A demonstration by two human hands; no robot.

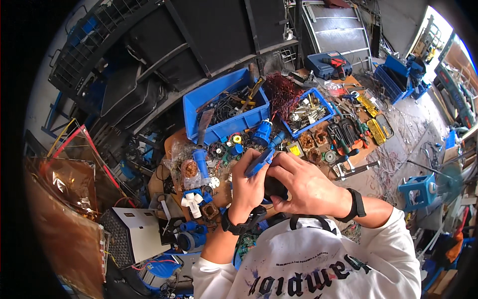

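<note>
My left hand (247, 187) is closed around a blue plastic part (258, 164), flat and rounded at the near end. My right hand (309, 185) faces it, with its fingers curled over a dark rounded piece (275, 188) between the two palms. Whether the blue part and the dark piece are joined, I cannot tell. The fingers hide most of both. Just beyond the hands, a blue cylindrical motor housing (262, 132) rests on the cluttered table. To the left of my left hand stands a blue plastic fitting (200, 162).
A blue bin (226, 130) of metal parts stands at the far side, next to a smaller blue tray (311, 130) of metal pieces. Pliers (343, 132), a yellow bit case (377, 130) and a red drill (337, 65) lie right. A white bottle (192, 204) sits left.
</note>
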